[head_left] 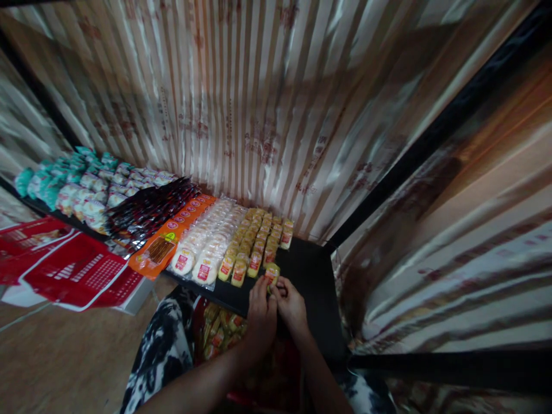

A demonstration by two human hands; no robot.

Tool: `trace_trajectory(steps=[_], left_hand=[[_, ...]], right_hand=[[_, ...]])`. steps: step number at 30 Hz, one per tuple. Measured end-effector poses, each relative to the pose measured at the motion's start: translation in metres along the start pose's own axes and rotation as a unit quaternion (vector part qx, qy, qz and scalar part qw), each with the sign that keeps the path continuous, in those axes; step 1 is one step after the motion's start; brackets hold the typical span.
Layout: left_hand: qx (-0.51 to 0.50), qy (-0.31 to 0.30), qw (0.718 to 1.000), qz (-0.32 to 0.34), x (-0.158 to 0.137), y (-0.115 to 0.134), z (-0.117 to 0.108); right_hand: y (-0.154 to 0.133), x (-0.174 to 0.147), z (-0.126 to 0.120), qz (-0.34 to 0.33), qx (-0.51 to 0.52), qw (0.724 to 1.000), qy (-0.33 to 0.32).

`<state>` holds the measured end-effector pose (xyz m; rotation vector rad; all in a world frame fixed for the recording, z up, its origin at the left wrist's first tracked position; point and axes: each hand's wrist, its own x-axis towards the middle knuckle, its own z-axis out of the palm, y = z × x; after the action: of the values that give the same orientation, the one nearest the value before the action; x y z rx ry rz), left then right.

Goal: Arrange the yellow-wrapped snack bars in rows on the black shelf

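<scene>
Forearms [207, 376] overhang a red container [282, 368] of yellow packets [219, 330]; left hand [262, 307] and right hand [292, 303] hold another packet [271, 272].

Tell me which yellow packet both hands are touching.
The single yellow packet in front of the rows of yellow packets on the black shelf: the left hand and right hand have fingers on it, while no hand touches those in the rows.

Blk shelf [317, 287] carries, L to R, teal & white pkts [88, 192], a pile of dark shiny pkts [146, 208], flat orange pkt [166, 241], clear pkts w/ round white contents [211, 238], then small yellow pkts [252, 241] in rows.
</scene>
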<state>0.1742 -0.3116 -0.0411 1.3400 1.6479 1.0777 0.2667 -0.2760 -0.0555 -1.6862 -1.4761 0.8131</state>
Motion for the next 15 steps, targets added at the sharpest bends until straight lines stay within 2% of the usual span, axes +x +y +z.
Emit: trace_trajectory(steps=[5,15], left_hand=[[0.034,-0.032,0.999,0.007,0.012,-0.004,0.009],[0.048,-0.044,0.997,0.035,0.024,-0.009,0.013]], right_hand=[[0.003,0.018,0.003,0.004,-0.021,1.000,0.022],[0.008,0.039,0.016,0.003,-0.014,1.000,0.020]])
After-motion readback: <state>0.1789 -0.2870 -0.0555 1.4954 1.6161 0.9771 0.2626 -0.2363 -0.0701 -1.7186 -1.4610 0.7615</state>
